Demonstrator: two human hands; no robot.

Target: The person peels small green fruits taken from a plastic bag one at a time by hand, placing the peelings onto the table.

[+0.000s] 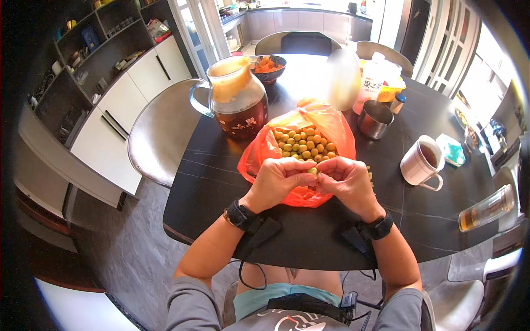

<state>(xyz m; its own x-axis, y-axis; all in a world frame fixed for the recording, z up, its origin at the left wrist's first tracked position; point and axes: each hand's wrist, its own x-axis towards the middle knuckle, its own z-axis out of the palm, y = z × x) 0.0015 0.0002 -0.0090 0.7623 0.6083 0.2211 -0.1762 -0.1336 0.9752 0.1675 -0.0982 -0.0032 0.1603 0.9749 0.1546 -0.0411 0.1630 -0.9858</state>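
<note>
In mid-frame, fingers (301,179) of the left hand (276,181) and right hand (351,183) pinch a green fruit (313,171) – squeezed too hard, it could pop away.

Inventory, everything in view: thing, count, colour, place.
table: 1, black, centre
bag: 1, orange-red, on table
fruits: many, green to orange-brown, in bag
held fruit: 1, green, over bag
pitcher: 1, clear, left of bag
bowl: 1, dark, behind pitcher
food: some, orange, in bowl
metal cup: 1, silver, right of bag
packaged items: several, mixed, behind metal cup
mug: 1, white, right of metal cup
packet: 1, teal, beside mug
glass: 1, clear, table's right
chairs: several, grey, around table
cabinet: 1, black-white, left
wristbands: 2, black, wrists
left hand: 1, bare, at held fruit
right hand: 1, bare, at held fruit
</note>
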